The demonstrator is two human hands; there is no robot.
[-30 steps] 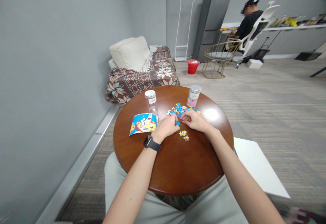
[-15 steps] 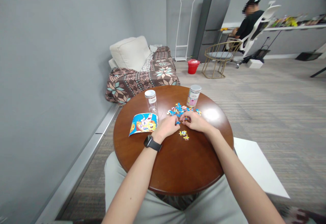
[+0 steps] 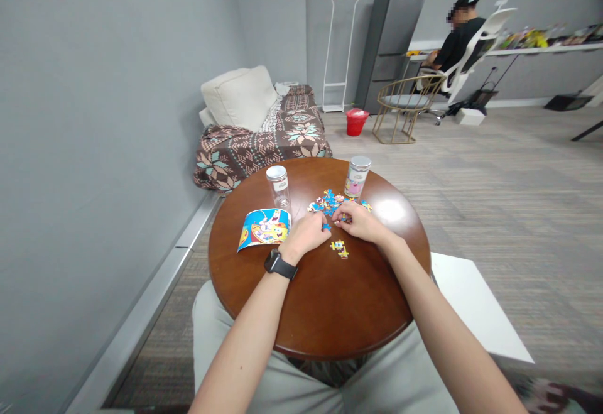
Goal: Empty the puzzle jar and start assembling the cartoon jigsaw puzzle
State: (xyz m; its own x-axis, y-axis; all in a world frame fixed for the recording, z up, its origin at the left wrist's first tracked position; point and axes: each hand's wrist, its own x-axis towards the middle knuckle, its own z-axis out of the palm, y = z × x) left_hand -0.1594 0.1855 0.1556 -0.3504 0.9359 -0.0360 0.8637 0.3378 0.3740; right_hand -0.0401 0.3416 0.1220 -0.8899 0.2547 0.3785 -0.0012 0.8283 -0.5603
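A blue puzzle piece [image 3: 326, 227] shows at the fingertips of my left hand [image 3: 305, 235], which is closed on it just above the table. My right hand [image 3: 358, 222] reaches over the near edge of a heap of loose puzzle pieces [image 3: 330, 201]. Its thumb and fingers are bent together; what lies between them is too small to make out. Closer to me, a few joined yellow puzzle pieces [image 3: 340, 249] lie below both hands. Left of my left hand is a curved picture sheet [image 3: 264, 228] with cartoon figures.
The round brown table [image 3: 348, 313] carries a clear jar [image 3: 279, 188] at the back left and a printed jar [image 3: 357, 178] behind the heap. A draped sofa [image 3: 264, 144] stands beyond. Farther off are a red bin [image 3: 357, 122], a gold chair [image 3: 409, 103] and a seated person [image 3: 459, 43].
My left hand has drawn slightly away from the right, with the blue puzzle piece still at its fingertips. My right hand has shifted slightly up toward the heap. The joined pieces look unchanged.
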